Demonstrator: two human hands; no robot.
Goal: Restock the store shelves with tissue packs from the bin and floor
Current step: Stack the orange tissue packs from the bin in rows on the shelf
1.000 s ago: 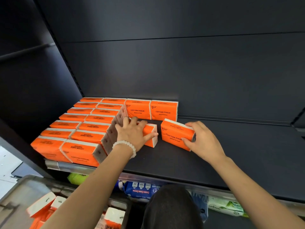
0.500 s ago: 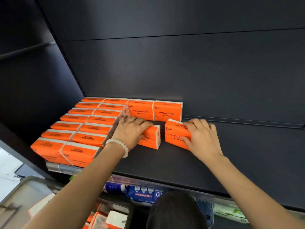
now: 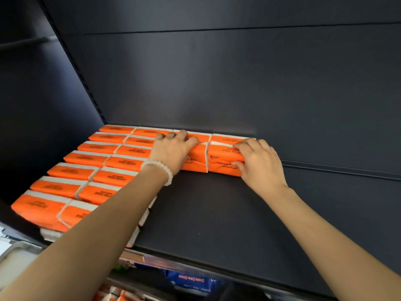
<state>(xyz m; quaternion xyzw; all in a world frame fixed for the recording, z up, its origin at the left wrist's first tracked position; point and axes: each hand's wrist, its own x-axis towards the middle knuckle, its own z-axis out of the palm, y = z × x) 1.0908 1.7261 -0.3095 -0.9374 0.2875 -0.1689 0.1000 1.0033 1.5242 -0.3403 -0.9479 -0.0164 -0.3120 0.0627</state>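
Observation:
Two orange tissue packs stand side by side near the back of the dark shelf [image 3: 217,213], right in front of the rear row. My left hand [image 3: 173,151], with a white bead bracelet at the wrist, grips the left pack [image 3: 196,159] from above. Fingers of my right hand [image 3: 258,161] curl over the top of the right pack [image 3: 223,159], and its thumb is on the front face. Several more orange packs [image 3: 86,170] fill the shelf's left part in two columns. The bin and the floor packs are mostly out of sight.
A dark back panel [image 3: 238,83] and a side wall [image 3: 32,105] close the shelf. A metal strip [image 3: 162,262] runs along the front edge. Below it lies a blue package [image 3: 191,281], and orange packs [image 3: 112,297] show at the bottom left.
Both hands have pushed their packs back across the shelf, from its middle up against the rear row. The two packs now touch each other. The camera has moved closer.

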